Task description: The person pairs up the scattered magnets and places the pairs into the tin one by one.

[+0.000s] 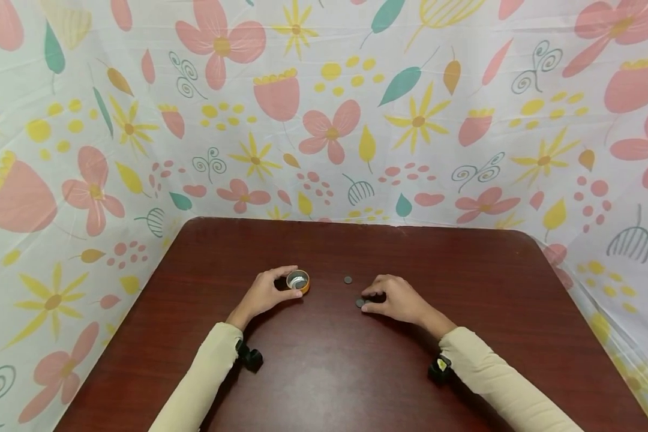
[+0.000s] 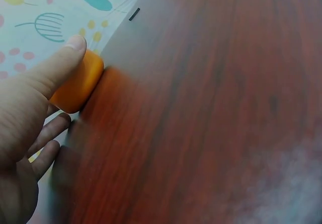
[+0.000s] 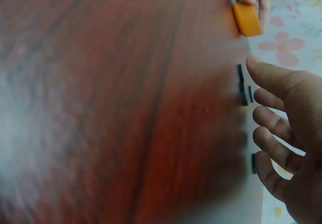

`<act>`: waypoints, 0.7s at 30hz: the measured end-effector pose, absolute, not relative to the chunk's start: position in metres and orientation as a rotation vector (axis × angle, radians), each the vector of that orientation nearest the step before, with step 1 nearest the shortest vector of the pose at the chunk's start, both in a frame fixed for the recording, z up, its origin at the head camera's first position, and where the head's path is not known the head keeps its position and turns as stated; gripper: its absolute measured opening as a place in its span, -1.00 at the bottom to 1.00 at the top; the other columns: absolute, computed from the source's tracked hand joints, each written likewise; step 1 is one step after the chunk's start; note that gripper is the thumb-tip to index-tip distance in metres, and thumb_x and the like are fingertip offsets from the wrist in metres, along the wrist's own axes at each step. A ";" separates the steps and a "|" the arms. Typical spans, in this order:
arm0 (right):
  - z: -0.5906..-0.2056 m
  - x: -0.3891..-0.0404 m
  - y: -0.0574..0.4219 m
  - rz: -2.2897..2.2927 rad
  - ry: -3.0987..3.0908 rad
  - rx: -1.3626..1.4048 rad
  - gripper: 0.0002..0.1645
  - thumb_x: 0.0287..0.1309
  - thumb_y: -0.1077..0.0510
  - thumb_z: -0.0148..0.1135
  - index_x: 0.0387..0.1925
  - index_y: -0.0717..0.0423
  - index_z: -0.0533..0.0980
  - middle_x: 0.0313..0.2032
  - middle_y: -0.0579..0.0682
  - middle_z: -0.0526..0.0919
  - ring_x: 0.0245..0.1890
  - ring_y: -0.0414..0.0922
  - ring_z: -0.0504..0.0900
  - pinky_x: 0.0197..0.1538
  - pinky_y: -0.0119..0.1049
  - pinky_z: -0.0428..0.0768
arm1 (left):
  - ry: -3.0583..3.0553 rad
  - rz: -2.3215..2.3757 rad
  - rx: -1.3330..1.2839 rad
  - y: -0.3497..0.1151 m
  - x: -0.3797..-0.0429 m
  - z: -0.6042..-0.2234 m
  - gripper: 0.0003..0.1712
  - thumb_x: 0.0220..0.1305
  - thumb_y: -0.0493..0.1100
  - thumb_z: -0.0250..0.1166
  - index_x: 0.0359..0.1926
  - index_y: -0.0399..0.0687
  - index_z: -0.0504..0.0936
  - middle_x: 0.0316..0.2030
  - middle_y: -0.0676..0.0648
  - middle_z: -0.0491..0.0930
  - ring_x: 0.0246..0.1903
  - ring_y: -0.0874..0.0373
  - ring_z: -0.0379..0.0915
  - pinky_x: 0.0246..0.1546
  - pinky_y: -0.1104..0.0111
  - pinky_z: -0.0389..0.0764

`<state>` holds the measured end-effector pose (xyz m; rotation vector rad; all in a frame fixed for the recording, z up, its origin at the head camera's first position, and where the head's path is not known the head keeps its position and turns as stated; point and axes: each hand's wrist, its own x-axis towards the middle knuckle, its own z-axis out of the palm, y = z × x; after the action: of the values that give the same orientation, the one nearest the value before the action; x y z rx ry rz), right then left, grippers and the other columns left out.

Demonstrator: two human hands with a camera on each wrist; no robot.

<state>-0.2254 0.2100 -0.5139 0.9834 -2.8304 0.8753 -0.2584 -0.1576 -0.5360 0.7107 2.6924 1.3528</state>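
Observation:
My left hand (image 1: 264, 294) holds a small round orange tin (image 1: 305, 290) between thumb and fingers, its silvery inside facing up. In the left wrist view, the thumb lies along the side of the orange tin (image 2: 85, 85). My right hand (image 1: 402, 300) hovers low at small dark flat discs, thumb and fingers bent and apart. One dark disc (image 1: 360, 303) shows right at its fingertips. Another disc (image 1: 348, 279) lies on the table between the tin and that hand. Seen from the right wrist, dark discs (image 3: 242, 85) appear beyond the spread fingers.
A brown wood-grain table (image 1: 324, 366) with rounded far corners carries everything. Behind it and along both sides hangs a white cloth (image 1: 329, 72) printed with flowers and leaves. Each wrist wears a black strapped device (image 1: 250, 358) below a cream sleeve (image 1: 202, 378).

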 end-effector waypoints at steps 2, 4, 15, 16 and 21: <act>-0.516 -0.226 0.208 0.879 -2.833 0.977 -0.60 0.14 -0.09 0.54 -0.04 0.01 0.77 -0.22 -0.19 0.68 -0.26 -0.24 0.58 -0.24 -0.32 0.55 | 2.690 1.359 0.705 -0.157 -0.258 -0.536 -0.16 0.12 0.15 0.56 0.39 0.03 0.53 0.29 0.03 0.56 0.31 0.02 0.44 0.27 -0.01 0.46; -0.517 -0.226 0.206 0.885 -2.840 0.968 -0.61 0.14 -0.08 0.54 -0.05 0.01 0.77 -0.23 -0.20 0.67 -0.27 -0.25 0.57 -0.25 -0.33 0.54 | 2.689 1.362 0.699 -0.157 -0.258 -0.537 -0.16 0.12 0.15 0.56 0.39 0.04 0.54 0.30 0.04 0.56 0.32 0.03 0.44 0.29 0.00 0.46; -0.518 -0.226 0.203 0.910 -2.850 0.969 -0.71 0.16 -0.03 0.52 -0.10 -0.05 0.80 -0.25 -0.24 0.63 -0.29 -0.28 0.55 -0.28 -0.36 0.54 | 2.682 1.383 0.690 -0.157 -0.258 -0.539 -0.16 0.12 0.20 0.54 0.39 0.06 0.54 0.31 0.04 0.54 0.36 0.00 0.39 0.30 -0.04 0.43; -0.518 -0.227 0.203 0.913 -2.846 0.973 -0.72 0.16 -0.03 0.52 -0.11 -0.06 0.80 -0.25 -0.24 0.63 -0.29 -0.28 0.55 -0.28 -0.36 0.54 | 2.681 1.385 0.688 -0.157 -0.258 -0.539 -0.15 0.12 0.19 0.54 0.39 0.05 0.54 0.31 0.04 0.54 0.36 -0.01 0.39 0.30 -0.04 0.43; -0.520 -0.226 0.203 0.878 -2.832 0.983 -0.75 0.17 -0.02 0.52 -0.13 -0.07 0.80 -0.24 -0.24 0.64 -0.27 -0.26 0.56 -0.25 -0.34 0.55 | 2.669 1.384 0.676 -0.157 -0.257 -0.539 -0.16 0.14 0.19 0.53 0.40 0.06 0.53 0.32 0.04 0.53 0.36 0.00 0.38 0.30 -0.05 0.43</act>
<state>-0.2260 0.2030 -0.5196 0.9830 -2.8324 0.8783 -0.2574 -0.1572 -0.5386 0.6765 2.6688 1.3835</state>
